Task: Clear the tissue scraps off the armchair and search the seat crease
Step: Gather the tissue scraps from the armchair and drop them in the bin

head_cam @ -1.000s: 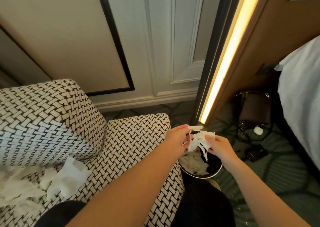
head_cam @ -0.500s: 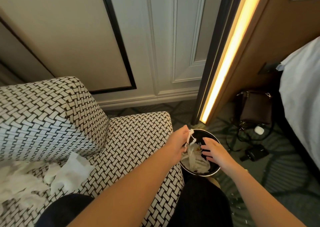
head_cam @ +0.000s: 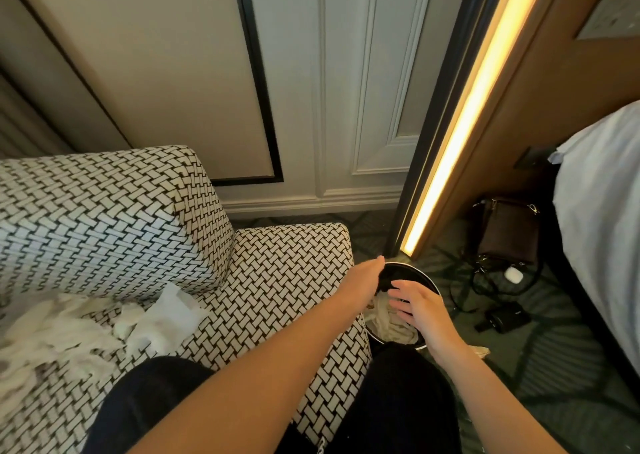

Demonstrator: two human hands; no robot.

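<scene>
The armchair [head_cam: 277, 280] has black-and-white woven upholstery and fills the left of the view. Torn white tissue scraps [head_cam: 86, 325] lie heaped on its seat at the left, near the crease under the backrest. A round black bin [head_cam: 429, 280] stands on the floor at the armrest's right end, with crumpled tissue [head_cam: 388, 322] inside. My left hand [head_cam: 363, 280] hangs over the bin's left rim, fingers pointing down into it, nothing seen in it. My right hand [head_cam: 419, 303] hovers over the bin with fingers spread and empty.
A lit vertical light strip [head_cam: 460, 135] and wooden panel rise behind the bin. A brown bag [head_cam: 509, 232], cables, a white earbud case [head_cam: 513, 275] and a black adapter [head_cam: 502, 318] lie on the green carpet. A white-sheeted bed [head_cam: 602, 218] borders the right.
Both hands held a strand of tissue above the bin a second ago. The tissue has dropped into the bin, and both hands now sit lower over it, empty.
</scene>
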